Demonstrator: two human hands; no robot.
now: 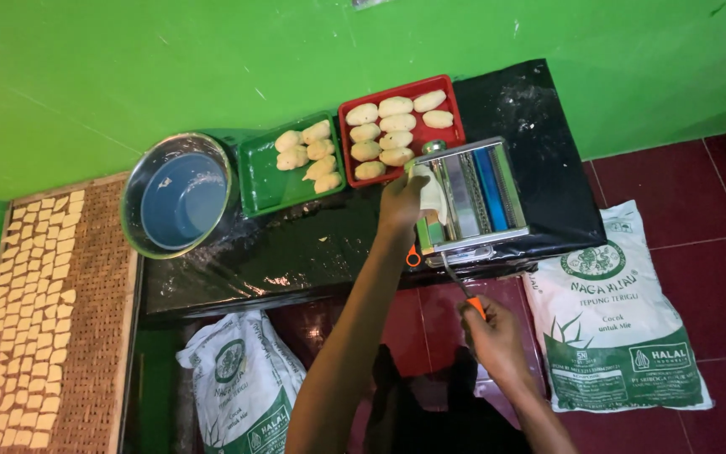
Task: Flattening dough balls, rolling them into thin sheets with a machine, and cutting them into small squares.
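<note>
Closest to me, my right hand [493,336] is clenched around the orange crank handle [476,307] of the pasta roller [472,195], low at the desk's front edge. Up on the roller, my left hand [401,202] holds a pale sheet of dough [433,193] against its left end, fingers closed on it. That machine sits on the black-covered desk [296,252], clamped at the front. Just behind it a red tray [455,118] carries dough lumps, with a green tray [258,189] of more lumps beside it and a steel bowl [180,195] further left. Two flour sacks [623,319] lie on the floor, and a woven mat [102,286] on the far left carries small cut squares.
</note>
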